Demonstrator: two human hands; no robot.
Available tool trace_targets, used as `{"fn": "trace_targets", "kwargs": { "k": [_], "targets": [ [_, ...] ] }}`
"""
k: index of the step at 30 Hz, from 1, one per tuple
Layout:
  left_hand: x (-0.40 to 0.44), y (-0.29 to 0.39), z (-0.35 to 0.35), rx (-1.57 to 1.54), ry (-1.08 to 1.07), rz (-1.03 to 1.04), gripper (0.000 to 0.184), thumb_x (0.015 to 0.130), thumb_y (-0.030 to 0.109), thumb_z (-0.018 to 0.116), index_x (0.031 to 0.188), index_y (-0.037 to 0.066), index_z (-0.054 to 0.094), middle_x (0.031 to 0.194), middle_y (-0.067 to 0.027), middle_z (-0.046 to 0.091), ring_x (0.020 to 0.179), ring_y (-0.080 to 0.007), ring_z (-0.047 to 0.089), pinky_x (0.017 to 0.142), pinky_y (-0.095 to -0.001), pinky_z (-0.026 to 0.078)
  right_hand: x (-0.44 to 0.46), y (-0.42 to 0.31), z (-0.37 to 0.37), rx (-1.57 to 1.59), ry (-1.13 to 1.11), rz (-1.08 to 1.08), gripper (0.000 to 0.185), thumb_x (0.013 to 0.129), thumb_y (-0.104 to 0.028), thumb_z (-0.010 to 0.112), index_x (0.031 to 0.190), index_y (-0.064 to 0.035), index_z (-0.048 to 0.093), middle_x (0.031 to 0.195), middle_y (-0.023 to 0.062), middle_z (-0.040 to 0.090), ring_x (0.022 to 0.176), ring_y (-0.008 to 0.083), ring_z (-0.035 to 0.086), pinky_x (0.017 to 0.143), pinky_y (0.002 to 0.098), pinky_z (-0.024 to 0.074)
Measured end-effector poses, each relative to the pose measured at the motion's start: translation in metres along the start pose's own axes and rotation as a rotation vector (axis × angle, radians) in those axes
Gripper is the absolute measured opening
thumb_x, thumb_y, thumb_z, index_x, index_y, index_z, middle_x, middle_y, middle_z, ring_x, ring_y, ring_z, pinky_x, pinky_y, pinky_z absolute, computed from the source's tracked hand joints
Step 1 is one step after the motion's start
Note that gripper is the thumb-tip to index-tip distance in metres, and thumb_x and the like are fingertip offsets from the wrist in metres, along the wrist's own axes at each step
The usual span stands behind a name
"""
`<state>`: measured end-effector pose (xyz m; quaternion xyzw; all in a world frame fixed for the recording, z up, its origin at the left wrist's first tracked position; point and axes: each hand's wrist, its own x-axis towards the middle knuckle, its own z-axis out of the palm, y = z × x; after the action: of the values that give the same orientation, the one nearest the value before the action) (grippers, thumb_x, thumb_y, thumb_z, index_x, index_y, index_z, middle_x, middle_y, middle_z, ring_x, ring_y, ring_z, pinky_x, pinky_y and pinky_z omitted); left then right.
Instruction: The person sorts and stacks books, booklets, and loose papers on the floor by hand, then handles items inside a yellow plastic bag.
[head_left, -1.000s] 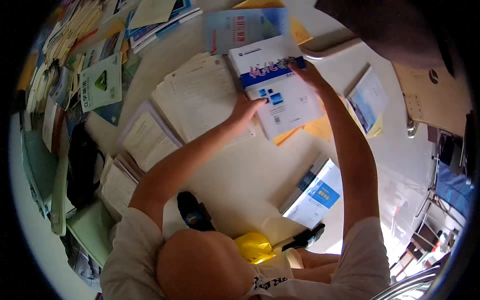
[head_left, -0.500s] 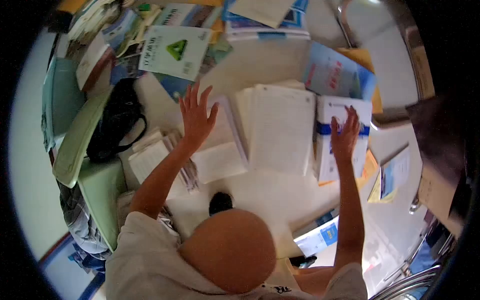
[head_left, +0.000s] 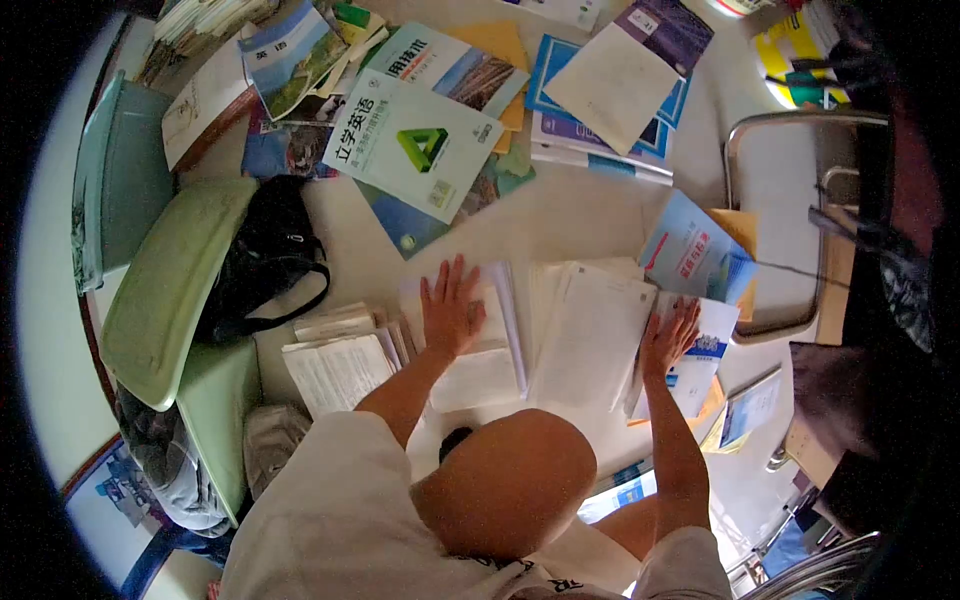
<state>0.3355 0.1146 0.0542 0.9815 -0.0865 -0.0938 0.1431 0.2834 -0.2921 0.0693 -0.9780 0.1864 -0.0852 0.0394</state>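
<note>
My left hand (head_left: 454, 312) lies palm down with fingers spread on a pile of white papers (head_left: 480, 378). My right hand (head_left: 668, 338) rests flat, fingers stretched, on a white booklet with a blue band (head_left: 708, 345). Its inner edge is beside a thick stack of white sheets (head_left: 590, 335), which sits between the two piles. Neither hand grips anything. To the left of my left hand stand smaller bundles of printed paper (head_left: 345, 365). Beyond my right hand lies a light blue book (head_left: 697, 255) with red characters.
Textbooks, including a white one with a green triangle (head_left: 415, 145), cover the back left. More books (head_left: 605, 95) are piled at the back. A black bag (head_left: 265, 265) leans by a green chair (head_left: 175, 295) on the left; a metal-framed seat (head_left: 790, 220) stands right.
Both hands have come down from above the papers: the left onto the paper pile, the right flat onto the white booklet. The camera view has shifted, so the scene sits lower.
</note>
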Motion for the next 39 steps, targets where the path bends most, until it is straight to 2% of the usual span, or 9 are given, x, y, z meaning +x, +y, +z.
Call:
{"fn": "trace_targets", "kwargs": {
  "k": [18,24,26,28,29,30,33,35,39],
  "targets": [
    [0.006,-0.008,0.007,-0.051,-0.083,-0.019,0.072,0.085,0.035,0.056,0.152,0.022,0.034,0.164,-0.0084,0.018,0.151,-0.0315,0.015,0.117,-0.0621,0.007,0.011,-0.002,0.002,-0.102,-0.025,-0.031,0.067,0.092,-0.039,0.057,0.147,-0.0063,0.038,0.158,0.0185,0.026,0.147,0.0383,0.021,0.117,0.0572,0.0140],
    [0.014,-0.009,0.003,-0.133,-0.066,-0.022,0.072,0.084,0.032,0.059,0.151,0.023,0.035,0.163,-0.0081,0.022,0.149,-0.0327,0.021,0.116,-0.0641,0.010,0.013,-0.008,-0.004,-0.117,-0.062,-0.053,0.064,0.092,-0.034,0.058,0.145,-0.0060,0.038,0.158,0.0187,0.027,0.145,0.0384,0.025,0.116,0.0560,0.0167],
    [0.008,-0.012,0.003,-0.139,-0.089,-0.049,0.071,0.084,0.032,0.058,0.151,0.024,0.035,0.162,-0.0079,0.023,0.149,-0.0324,0.023,0.116,-0.0645,0.010,0.026,-0.013,-0.001,-0.134,-0.024,-0.039,0.061,0.091,-0.031,0.059,0.143,-0.0052,0.040,0.152,0.0198,0.037,0.139,0.0397,0.033,0.114,0.0545,0.0215],
    [0.009,-0.014,0.004,-0.174,-0.078,-0.042,0.071,0.085,0.032,0.058,0.151,0.026,0.034,0.162,-0.0073,0.025,0.148,-0.0312,0.023,0.116,-0.0643,0.010,0.052,-0.019,0.014,0.034,-0.033,0.236,0.058,0.090,-0.026,0.061,0.140,-0.0029,0.043,0.139,0.0196,0.048,0.130,0.0402,0.041,0.111,0.0536,0.0259],
    [0.010,-0.014,0.004,-0.185,-0.067,-0.044,0.070,0.085,0.033,0.057,0.151,0.027,0.034,0.162,-0.0071,0.025,0.149,-0.0305,0.023,0.117,-0.0633,0.010,0.092,-0.062,0.004,0.234,0.144,0.000,0.057,0.087,-0.021,0.066,0.136,-0.0010,0.046,0.130,0.0186,0.053,0.124,0.0394,0.045,0.109,0.0529,0.0293],
    [0.012,-0.013,0.002,-0.191,-0.070,-0.050,0.070,0.085,0.033,0.057,0.151,0.027,0.034,0.162,-0.0071,0.025,0.149,-0.0305,0.023,0.117,-0.0633,0.010,0.136,-0.105,0.010,0.161,0.219,-0.166,0.059,0.082,-0.015,0.070,0.135,0.0006,0.047,0.132,0.0190,0.052,0.126,0.0385,0.045,0.110,0.0509,0.0298],
    [0.012,-0.013,0.002,-0.155,-0.102,-0.026,0.068,0.086,0.034,0.057,0.150,0.027,0.037,0.162,-0.0069,0.026,0.148,-0.0299,0.024,0.117,-0.0620,0.011,0.287,-0.235,0.028,0.622,0.154,-0.427,0.060,0.085,-0.021,0.074,0.133,0.0024,0.047,0.135,0.0237,0.048,0.127,0.0406,0.045,0.110,0.0481,0.0333],
    [0.010,-0.013,0.011,-0.132,-0.042,-0.046,0.066,0.085,0.037,0.057,0.148,0.026,0.041,0.161,-0.0074,0.028,0.147,-0.0299,0.027,0.117,-0.0617,0.013,0.383,-0.287,0.049,0.496,0.168,-0.615,0.067,0.084,-0.030,0.076,0.133,0.0026,0.045,0.135,0.0259,0.047,0.127,0.0410,0.045,0.110,0.0451,0.0350],
    [0.013,-0.014,0.007,-0.118,-0.063,-0.046,0.065,0.086,0.043,0.054,0.146,0.022,0.044,0.158,-0.0084,0.033,0.144,-0.0322,0.033,0.114,-0.0646,0.017,0.503,-0.303,0.127,0.189,-0.063,-0.692,0.080,0.086,-0.041,0.070,0.142,0.0046,0.035,0.146,0.0270,0.038,0.136,0.0430,0.038,0.115,0.0480,0.0299]
  ]
}}
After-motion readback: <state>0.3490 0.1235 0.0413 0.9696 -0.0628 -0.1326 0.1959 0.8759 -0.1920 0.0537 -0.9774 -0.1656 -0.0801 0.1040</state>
